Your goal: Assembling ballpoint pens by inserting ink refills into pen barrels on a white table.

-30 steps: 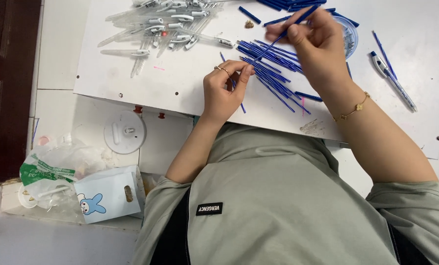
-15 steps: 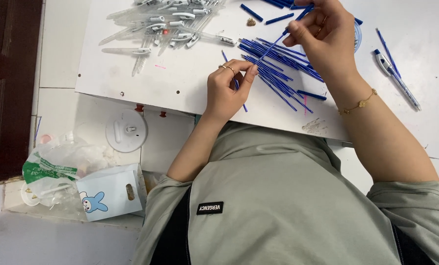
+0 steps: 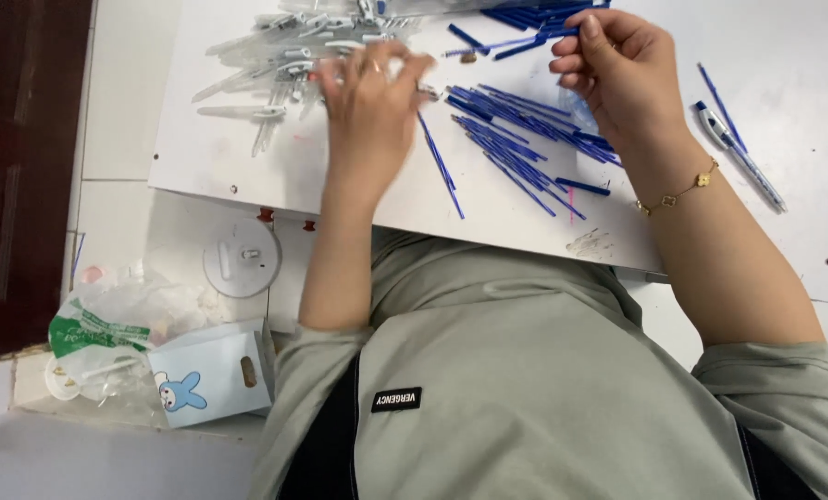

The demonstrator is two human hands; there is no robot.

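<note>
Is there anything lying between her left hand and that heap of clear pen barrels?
Nothing visible. The left hand is already at the edge of the clear pen barrels, fingers among them, though blurred.

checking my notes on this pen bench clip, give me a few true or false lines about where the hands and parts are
1. The left hand reaches over the pile of clear pen barrels. True.
2. The right hand lies flat and open on the floor. False: it is curled over the white board, its fingers bent by the blue refills.
3. A gold bracelet sits on the right wrist. True.
4. The blue refills are stacked in the small box with the rabbit picture. False: they lie loose on the board; the box sits on the floor.
5. An assembled pen lies right of the right hand. True.
</note>
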